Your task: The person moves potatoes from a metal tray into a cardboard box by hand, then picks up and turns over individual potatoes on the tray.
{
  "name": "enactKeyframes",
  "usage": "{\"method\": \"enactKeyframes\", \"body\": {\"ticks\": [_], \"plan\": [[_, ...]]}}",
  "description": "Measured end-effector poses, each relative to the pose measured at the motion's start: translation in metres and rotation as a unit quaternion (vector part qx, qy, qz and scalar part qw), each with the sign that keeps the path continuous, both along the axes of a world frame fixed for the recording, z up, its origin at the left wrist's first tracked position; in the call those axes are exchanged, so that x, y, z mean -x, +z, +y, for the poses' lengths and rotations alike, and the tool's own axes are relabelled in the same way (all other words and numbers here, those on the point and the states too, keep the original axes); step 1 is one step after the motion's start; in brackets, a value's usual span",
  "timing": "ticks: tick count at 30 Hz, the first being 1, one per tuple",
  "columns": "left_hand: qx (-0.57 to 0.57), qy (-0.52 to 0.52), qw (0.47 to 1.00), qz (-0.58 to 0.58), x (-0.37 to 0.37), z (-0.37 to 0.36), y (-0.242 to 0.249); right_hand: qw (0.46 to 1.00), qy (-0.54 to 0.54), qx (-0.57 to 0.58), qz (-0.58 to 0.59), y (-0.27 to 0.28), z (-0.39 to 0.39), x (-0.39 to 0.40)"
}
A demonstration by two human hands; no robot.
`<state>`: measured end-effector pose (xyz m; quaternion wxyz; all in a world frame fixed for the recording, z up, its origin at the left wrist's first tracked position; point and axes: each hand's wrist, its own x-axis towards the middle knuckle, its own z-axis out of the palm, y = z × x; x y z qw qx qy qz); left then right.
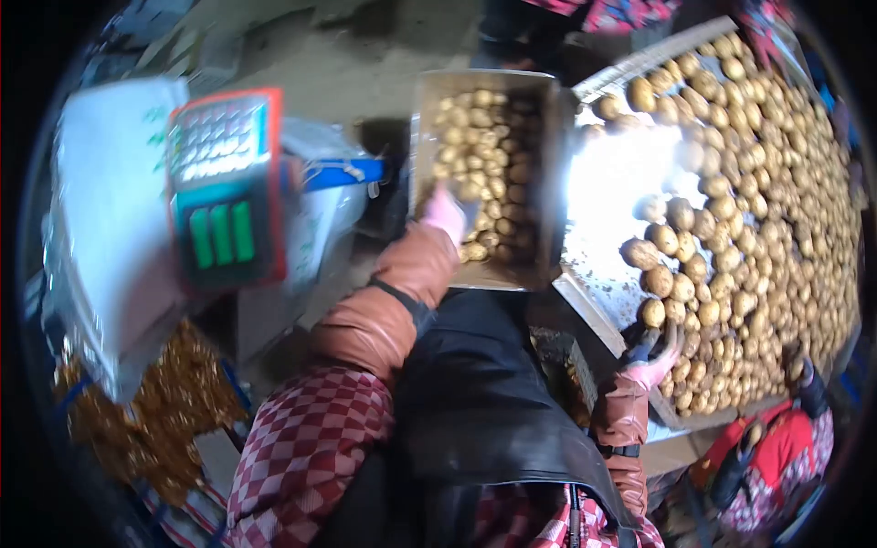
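My left hand (448,215), in a pink and dark glove, reaches into a cardboard box (484,273) filled with potatoes (476,151). It is blurred, and its fingers are hard to make out against the potatoes. My right hand (658,354), gloved too, lies at the near left edge of a large sorting table (598,312) heaped with potatoes (758,237). Its fingers are spread and touch the potatoes at the rim. Nothing is held in it.
A scale with a green display (222,234) stands left of the box, beside a white sack stack (114,210). Brown netting (174,411) lies lower left. A co-worker in red (772,447) is at the lower right; others stand across the table.
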<state>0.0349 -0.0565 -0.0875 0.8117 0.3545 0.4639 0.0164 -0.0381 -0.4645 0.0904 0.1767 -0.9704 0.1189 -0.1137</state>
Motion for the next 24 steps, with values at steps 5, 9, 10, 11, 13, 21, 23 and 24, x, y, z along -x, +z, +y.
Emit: {"method": "enactKeyframes", "body": {"ticks": [5, 9, 10, 11, 13, 21, 23, 24], "plan": [[-0.402, -0.357, 0.843, 0.020, 0.090, -0.048, 0.107, 0.990, 0.074, -0.094, -0.075, 0.004, -0.006, 0.003], [-0.328, -0.406, 0.843, -0.128, 0.095, -0.073, 0.188, 0.812, 0.095, -0.541, 0.197, 0.052, 0.031, 0.006], [-0.266, -0.387, 0.863, -0.186, 0.102, -0.090, 0.189, 0.771, 0.109, -0.579, 0.243, 0.080, 0.063, -0.002], [-0.290, -0.429, 0.839, -0.167, 0.102, -0.096, 0.207, 0.689, 0.106, -0.671, 0.255, 0.092, 0.087, 0.002], [0.062, -0.283, 0.926, -0.242, 0.105, -0.100, 0.199, 0.598, 0.135, -0.715, 0.335, 0.089, 0.088, 0.003], [-0.310, -0.151, 0.900, 0.265, 0.167, 0.035, -0.009, 0.588, 0.074, -0.692, 0.412, 0.059, 0.036, 0.026], [0.118, -0.026, 0.990, 0.074, 0.172, 0.035, -0.023, 0.586, 0.090, -0.686, 0.423, 0.054, 0.028, 0.032], [0.244, -0.016, 0.970, 0.006, 0.176, 0.031, -0.012, 0.589, 0.082, -0.684, 0.422, 0.054, 0.028, 0.035]]}}
